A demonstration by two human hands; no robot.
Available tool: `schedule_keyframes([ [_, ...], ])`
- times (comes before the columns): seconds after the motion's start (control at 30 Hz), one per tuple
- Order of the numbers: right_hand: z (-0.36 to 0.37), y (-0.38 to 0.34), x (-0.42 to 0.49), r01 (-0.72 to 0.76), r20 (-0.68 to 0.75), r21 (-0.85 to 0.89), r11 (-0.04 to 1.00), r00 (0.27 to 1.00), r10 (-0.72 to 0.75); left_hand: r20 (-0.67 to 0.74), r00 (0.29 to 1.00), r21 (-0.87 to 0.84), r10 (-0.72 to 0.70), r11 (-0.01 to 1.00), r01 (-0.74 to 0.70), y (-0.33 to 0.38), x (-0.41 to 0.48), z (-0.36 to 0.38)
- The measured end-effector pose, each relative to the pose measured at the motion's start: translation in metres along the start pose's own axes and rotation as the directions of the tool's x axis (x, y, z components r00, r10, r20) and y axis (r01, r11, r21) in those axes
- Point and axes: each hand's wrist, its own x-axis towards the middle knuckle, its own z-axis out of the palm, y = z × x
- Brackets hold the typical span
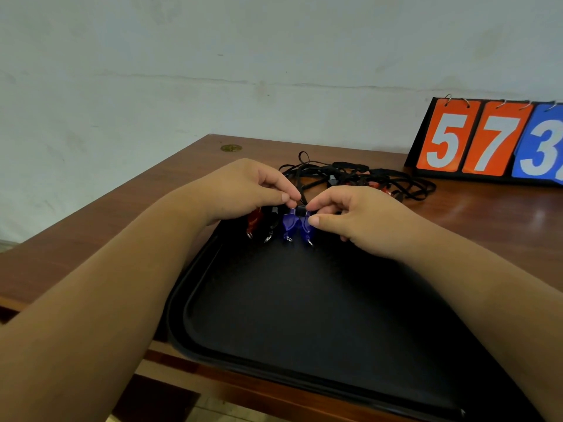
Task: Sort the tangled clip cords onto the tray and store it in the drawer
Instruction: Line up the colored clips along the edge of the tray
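Four clips (288,223) lie at the far edge of the tray (178,303), rings pointing near. Left fingers (285,196) and right fingers (313,220) pinch the blue pair's tops.

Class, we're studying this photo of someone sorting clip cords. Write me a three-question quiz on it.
1. True or false: the left hand pinches with curled fingers above the flat black plastic tray.
2. The right hand touches a translucent plastic clip coloured: A green, B blue, C yellow.
3. Fill in: the tangled pile of black cords lies on the brown wooden ___.
Key: 1 true; 2 B; 3 table.
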Motion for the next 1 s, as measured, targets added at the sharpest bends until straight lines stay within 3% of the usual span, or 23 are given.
schedule_keyframes([
  [0.8, -0.0021, -0.0015, 0.0, -0.033, -0.005, -0.002, 0.999, 0.999, 0.033, -0.024, 0.999, 0.012, -0.026, 1.0, 0.026, 0.0011, 0.0003, -0.0009],
  [0.9, -0.0016, -0.0017, -0.0006, -0.054, -0.069, 0.025, 0.998, 0.996, 0.056, -0.035, 0.999, 0.018, -0.034, 0.999, 0.035, 0.0006, 0.0004, -0.0004],
  [1.0, -0.0028, 0.0004, -0.0014, -0.068, -0.26, 0.05, 0.996, 0.962, 0.079, -0.053, 0.998, 0.016, -0.04, 0.999, 0.041, -0.0005, 0.0014, -0.0004],
])
